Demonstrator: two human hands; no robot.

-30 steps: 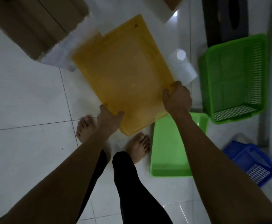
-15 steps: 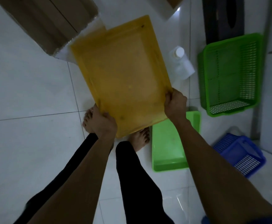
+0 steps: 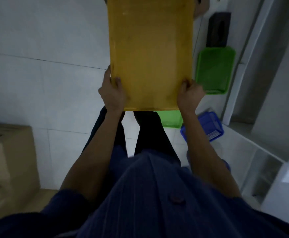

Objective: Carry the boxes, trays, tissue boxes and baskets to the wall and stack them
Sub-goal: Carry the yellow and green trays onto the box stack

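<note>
The person holds a yellow tray (image 3: 150,54) out flat at the centre top of the frame, above the tiled floor (image 3: 46,40). The left hand (image 3: 112,93) grips its near left corner, thumb on top, and the right hand (image 3: 189,95) is clasped round its near right corner. Right of the tray, on the floor, lie a black tissue box (image 3: 218,30) and, just below it, a green basket (image 3: 214,69). A green tray (image 3: 172,119) peeks out under the yellow one, next to a blue basket (image 3: 208,126). A cardboard box (image 3: 8,160) stands at lower left.
</note>
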